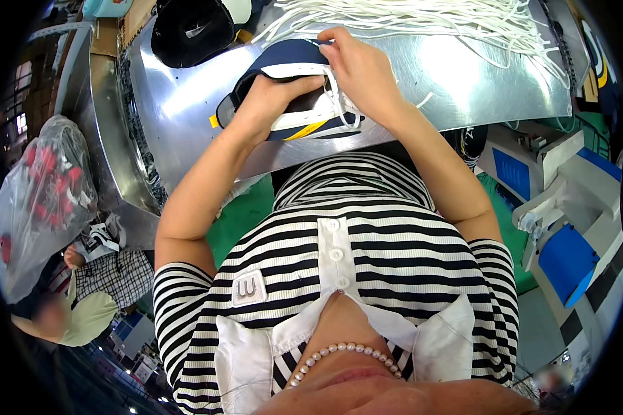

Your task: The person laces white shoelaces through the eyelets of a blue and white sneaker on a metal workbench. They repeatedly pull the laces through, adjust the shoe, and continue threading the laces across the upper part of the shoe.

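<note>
While the navy shoe (284, 52) is sitting near the edge of the metal table (180, 131), the left hand (264, 104) is laying its thumb over it, other fingers hidden, grip unclear; the right hand (363, 77) is curling its fingers beside the white lace (336, 100), pinch unclear.
</note>
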A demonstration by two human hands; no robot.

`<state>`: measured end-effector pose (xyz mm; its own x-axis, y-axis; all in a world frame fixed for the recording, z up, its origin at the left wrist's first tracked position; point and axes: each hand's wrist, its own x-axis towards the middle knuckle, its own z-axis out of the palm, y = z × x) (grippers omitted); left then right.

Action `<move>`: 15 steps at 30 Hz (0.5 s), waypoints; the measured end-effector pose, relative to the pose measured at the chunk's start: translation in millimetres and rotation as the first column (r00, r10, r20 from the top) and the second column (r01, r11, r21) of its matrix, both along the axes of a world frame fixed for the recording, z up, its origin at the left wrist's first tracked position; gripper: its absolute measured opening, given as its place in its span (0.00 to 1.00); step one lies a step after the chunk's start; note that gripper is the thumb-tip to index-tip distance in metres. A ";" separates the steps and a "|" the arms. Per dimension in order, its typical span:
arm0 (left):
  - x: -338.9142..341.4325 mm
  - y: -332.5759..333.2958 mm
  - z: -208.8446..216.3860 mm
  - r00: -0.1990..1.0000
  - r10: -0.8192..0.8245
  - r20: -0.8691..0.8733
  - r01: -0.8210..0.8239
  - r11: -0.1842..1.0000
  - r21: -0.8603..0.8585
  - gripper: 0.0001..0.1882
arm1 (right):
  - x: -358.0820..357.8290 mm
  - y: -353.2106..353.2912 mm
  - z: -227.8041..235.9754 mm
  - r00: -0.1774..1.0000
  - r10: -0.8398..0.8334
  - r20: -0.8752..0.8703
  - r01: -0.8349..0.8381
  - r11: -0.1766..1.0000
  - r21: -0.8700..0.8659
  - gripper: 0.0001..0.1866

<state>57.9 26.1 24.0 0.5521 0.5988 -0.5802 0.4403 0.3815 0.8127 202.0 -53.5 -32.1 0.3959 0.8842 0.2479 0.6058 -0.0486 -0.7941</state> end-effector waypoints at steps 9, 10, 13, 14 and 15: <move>-111.7 31.4 144.1 0.238 0.430 0.871 -0.064 0.902 -0.428 0.05 | 2.7 6.5 -3.0 0.985 -0.154 -0.079 0.142 0.980 -0.138 0.14; -118.3 31.3 163.0 0.128 0.495 0.860 -0.044 0.869 -0.494 0.08 | 1.6 7.1 -3.2 0.979 -0.174 -0.109 0.158 0.977 -0.145 0.14; -118.8 9.0 132.5 0.212 0.441 0.872 -0.121 0.897 -0.424 0.08 | -1.8 8.6 -2.6 0.978 -0.194 -0.083 0.182 0.974 -0.134 0.14; -103.4 -7.4 99.5 0.685 0.263 0.679 -0.430 0.899 0.086 0.12 | 0.3 8.6 -7.9 0.981 -0.195 -0.007 0.192 0.971 -0.143 0.14; -95.6 -11.2 54.7 0.889 -0.173 0.424 -0.144 0.772 0.618 0.13 | -2.3 11.3 -7.8 0.984 -0.179 -0.026 0.174 0.977 -0.125 0.14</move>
<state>-37.7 14.9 78.7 0.6565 0.7215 0.2202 -0.0165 -0.2781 0.9604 199.7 -42.2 -39.9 0.5555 0.8221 0.1249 0.5493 -0.2500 -0.7974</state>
